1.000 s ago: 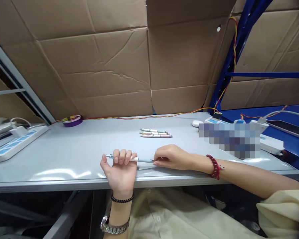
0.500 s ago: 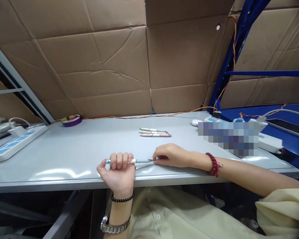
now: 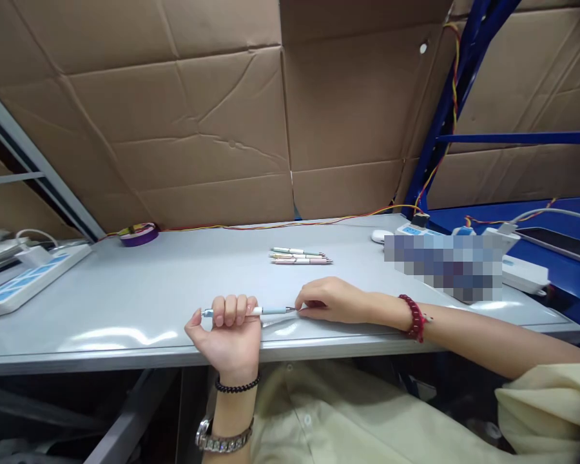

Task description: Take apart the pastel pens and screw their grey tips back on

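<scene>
Pen (image 3: 263, 311): at the near edge of the table (image 3: 140, 290), long axis left to right, tip pointing right. Left hand (image 3: 229, 335): palm up, fingers curled closed around the barrel. Right hand (image 3: 331, 301): fingertips pinched at the tip end. Three pens (image 3: 299, 256): lying parallel, farther back, well apart.

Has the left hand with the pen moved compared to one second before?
Yes. The left hand slid slightly left, away from the three pens, holding the pen.
</scene>
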`<state>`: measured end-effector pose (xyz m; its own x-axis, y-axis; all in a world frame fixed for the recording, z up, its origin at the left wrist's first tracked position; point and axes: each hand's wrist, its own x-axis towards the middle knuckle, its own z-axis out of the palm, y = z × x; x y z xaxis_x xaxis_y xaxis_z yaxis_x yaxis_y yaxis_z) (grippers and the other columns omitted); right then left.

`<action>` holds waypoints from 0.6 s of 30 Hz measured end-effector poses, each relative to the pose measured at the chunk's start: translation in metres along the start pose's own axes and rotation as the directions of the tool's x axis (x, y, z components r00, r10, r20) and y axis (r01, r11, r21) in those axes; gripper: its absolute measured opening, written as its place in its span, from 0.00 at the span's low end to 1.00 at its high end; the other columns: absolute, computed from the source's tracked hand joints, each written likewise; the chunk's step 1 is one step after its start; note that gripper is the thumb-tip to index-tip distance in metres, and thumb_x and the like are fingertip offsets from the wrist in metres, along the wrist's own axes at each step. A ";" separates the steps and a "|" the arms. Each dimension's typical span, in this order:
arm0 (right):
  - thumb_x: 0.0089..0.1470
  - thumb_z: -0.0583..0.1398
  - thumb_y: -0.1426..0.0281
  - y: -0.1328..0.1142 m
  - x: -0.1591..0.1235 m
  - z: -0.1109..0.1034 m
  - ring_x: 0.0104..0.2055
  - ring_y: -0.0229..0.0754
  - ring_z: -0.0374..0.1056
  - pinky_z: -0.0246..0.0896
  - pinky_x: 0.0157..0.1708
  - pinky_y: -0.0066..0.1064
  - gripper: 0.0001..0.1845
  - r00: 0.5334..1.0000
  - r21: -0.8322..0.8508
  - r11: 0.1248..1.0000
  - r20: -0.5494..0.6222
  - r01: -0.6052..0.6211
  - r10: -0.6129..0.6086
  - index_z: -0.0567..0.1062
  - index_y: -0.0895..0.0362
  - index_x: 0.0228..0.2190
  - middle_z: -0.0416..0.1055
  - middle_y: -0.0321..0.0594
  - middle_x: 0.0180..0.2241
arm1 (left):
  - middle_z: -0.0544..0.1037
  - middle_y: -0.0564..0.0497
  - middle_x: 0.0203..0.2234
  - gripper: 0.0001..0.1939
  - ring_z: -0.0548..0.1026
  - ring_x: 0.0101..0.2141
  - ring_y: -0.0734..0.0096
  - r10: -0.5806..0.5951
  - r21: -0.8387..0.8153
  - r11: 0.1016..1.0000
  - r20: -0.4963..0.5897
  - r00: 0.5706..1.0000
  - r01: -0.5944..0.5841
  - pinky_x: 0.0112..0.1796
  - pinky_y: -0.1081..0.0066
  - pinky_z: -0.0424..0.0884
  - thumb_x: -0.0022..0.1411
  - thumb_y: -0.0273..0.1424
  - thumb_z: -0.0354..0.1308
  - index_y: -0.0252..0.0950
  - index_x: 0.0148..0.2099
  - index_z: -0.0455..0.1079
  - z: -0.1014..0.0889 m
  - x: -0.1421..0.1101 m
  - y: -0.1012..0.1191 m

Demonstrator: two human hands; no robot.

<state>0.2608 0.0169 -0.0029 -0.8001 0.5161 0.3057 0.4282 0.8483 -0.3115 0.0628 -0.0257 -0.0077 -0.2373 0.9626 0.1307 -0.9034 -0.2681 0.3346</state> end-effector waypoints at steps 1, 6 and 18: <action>0.57 0.54 0.70 0.000 0.000 0.000 0.28 0.36 0.63 0.56 0.30 0.25 0.09 1.000 0.001 1.000 0.000 -0.001 0.001 0.74 0.57 0.36 0.70 0.37 0.28 | 0.45 0.59 0.13 0.21 0.48 0.16 0.79 0.006 0.017 1.000 0.010 1.000 -0.006 0.20 0.76 0.58 0.51 0.39 0.49 0.36 0.20 0.40 0.000 0.000 0.000; 0.57 0.54 0.70 -0.001 0.000 -0.001 0.28 0.35 0.63 0.56 0.30 0.25 0.08 1.000 0.010 1.000 0.005 -0.012 0.012 0.74 0.57 0.36 0.70 0.37 0.28 | 0.44 0.59 0.13 0.21 0.47 0.16 0.79 0.016 0.061 0.998 0.019 1.000 -0.017 0.20 0.76 0.57 0.50 0.39 0.49 0.36 0.20 0.39 0.001 0.000 0.000; 0.57 0.55 0.71 0.000 0.000 -0.001 0.28 0.35 0.63 0.56 0.30 0.24 0.08 1.000 0.014 1.000 -0.001 -0.002 0.002 0.73 0.57 0.35 0.70 0.36 0.28 | 0.45 0.59 0.13 0.21 0.48 0.16 0.79 0.019 0.071 0.997 0.038 0.999 -0.022 0.21 0.76 0.58 0.50 0.38 0.50 0.36 0.20 0.40 0.000 0.000 0.000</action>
<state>0.2614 0.0169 -0.0023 -0.7989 0.5181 0.3055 0.4240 0.8454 -0.3248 0.0624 -0.0258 -0.0081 -0.2407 0.9552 0.1723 -0.8705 -0.2910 0.3969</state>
